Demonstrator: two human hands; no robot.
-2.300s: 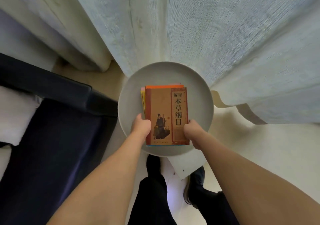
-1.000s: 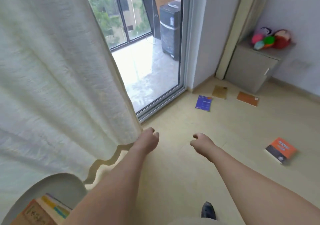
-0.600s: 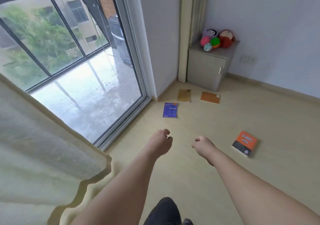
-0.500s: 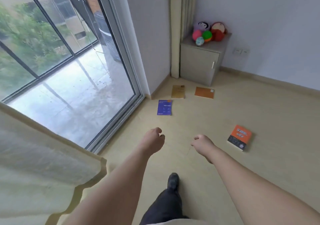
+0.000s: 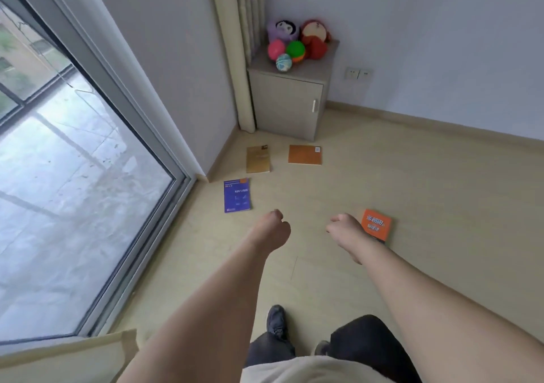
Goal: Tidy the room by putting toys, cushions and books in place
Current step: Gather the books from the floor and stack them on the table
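Left hand (image 5: 272,231) and right hand (image 5: 344,231) loosely curled, nothing held. Orange book (image 5: 376,228) flat on floor beside right hand (likely stiff, light); best lifted by edge.

Four flat books are lying apart on the floor mid-frame: a blue paperback book (image 5: 237,195), a tan paperback book (image 5: 258,159), a brown-orange paperback book (image 5: 304,155), and a bright orange paperback book (image 5: 377,227) at right.

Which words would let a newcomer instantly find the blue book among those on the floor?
Start at the sliding glass door and follow its track to the wall corner. The blue book lies flat on the floor just there, nearest the door. It is the only blue cover; the other three books are tan or orange.
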